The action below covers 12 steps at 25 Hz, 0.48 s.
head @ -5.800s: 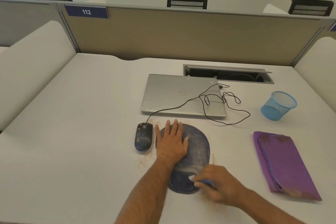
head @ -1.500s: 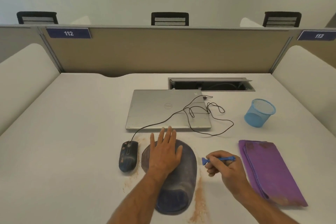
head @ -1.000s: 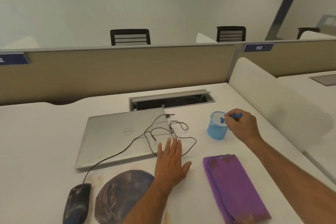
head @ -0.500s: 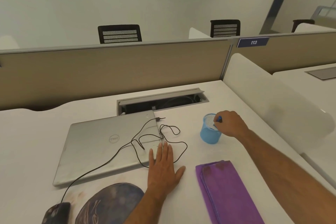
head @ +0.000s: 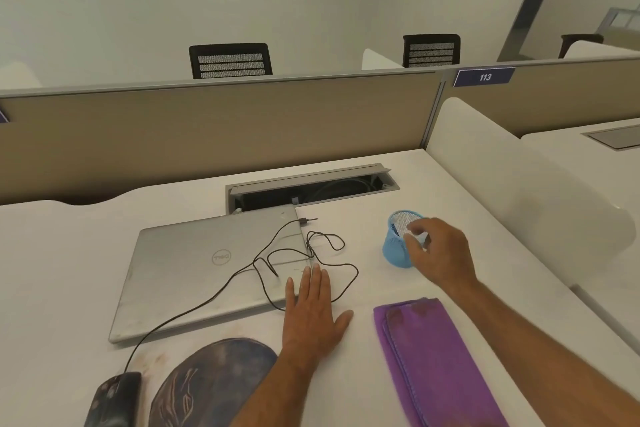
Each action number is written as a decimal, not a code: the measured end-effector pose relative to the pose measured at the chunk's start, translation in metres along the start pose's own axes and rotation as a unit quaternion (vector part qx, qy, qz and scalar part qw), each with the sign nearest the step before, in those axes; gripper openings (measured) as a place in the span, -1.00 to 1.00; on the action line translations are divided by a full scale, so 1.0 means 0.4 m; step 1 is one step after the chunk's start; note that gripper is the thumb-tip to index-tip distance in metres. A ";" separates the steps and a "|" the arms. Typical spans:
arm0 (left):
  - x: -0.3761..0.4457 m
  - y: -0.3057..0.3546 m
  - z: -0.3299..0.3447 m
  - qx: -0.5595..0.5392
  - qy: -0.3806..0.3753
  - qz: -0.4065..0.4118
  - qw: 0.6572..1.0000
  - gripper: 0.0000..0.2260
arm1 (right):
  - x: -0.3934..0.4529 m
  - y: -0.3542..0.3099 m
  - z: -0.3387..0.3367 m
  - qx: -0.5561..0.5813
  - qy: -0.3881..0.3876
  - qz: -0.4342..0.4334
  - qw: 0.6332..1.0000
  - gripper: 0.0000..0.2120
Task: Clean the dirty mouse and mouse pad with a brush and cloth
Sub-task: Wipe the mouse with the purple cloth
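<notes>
Now the small blue brush is sitting inside the blue mesh cup, right of middle.
Right hand is hovering loose and empty; left hand is lying flat, fingers spread.

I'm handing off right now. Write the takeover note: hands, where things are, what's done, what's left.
Left hand: flat, fingers straight, on the desk at the closed laptop's front corner, over the mouse cable.
Right hand: empty, fingers loosely curled beside the blue mesh cup; brush stands inside the cup.
Mouse and mouse pad: near desk edge, reddish dust around them.
Purple cloth: folded, untouched, right of the left hand.
Done: brush put away. Left: cloth wiping.
</notes>
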State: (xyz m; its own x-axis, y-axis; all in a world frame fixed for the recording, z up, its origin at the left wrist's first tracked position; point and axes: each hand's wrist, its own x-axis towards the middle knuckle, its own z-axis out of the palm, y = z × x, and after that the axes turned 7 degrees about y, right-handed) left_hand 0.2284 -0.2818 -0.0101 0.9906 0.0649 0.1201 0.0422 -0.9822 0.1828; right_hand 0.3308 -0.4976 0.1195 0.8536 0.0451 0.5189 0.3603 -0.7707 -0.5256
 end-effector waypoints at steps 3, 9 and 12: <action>-0.003 -0.002 -0.003 0.004 -0.010 -0.006 1.000 -0.22 | -0.138 0.000 -0.004 0.007 -0.017 0.016 1.000 -0.80; -0.018 -0.003 -0.040 0.036 -0.035 0.000 0.999 -0.06 | -0.355 0.053 0.041 -0.200 -0.186 0.027 0.962 -0.36; -0.027 -0.002 -0.049 0.032 -0.044 -0.003 0.998 -0.04 | -0.391 0.069 0.073 -0.289 -0.232 0.028 0.928 -0.25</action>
State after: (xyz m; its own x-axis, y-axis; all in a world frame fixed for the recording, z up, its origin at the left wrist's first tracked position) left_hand 0.2149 -0.2781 0.0076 0.9978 0.0583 0.0319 0.0541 -0.9914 0.1193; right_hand 0.2181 -0.5076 0.0039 0.9834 0.1602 0.0848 0.1627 -0.9864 -0.0239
